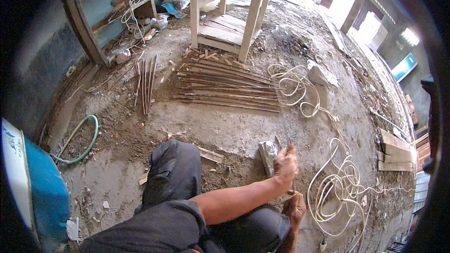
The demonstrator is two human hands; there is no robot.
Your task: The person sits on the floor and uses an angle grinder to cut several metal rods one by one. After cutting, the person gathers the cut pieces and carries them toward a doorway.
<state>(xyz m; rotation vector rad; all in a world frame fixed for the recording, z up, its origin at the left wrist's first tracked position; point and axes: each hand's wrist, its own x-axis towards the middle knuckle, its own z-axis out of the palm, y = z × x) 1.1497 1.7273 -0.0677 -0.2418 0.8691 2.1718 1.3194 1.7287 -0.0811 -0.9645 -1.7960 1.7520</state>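
Note:
My left hand, reaching across from the left, is closed around a thin metal rod. The rod slants up and away past the near ends of several rusty rods lying side by side on the ground. Just below it, my right hand is closed at the rod's lower end, and what its fingers grip there is partly hidden. Beside my left hand sits a grey block, partly covered by the hand. A smaller group of rods lies farther left.
Loose pale cable coils on the right. A wooden stand stands at the far side. A blue and white container is at the left, near a green hose loop. Wooden boards lie far right. Dirt and rubble cover the floor.

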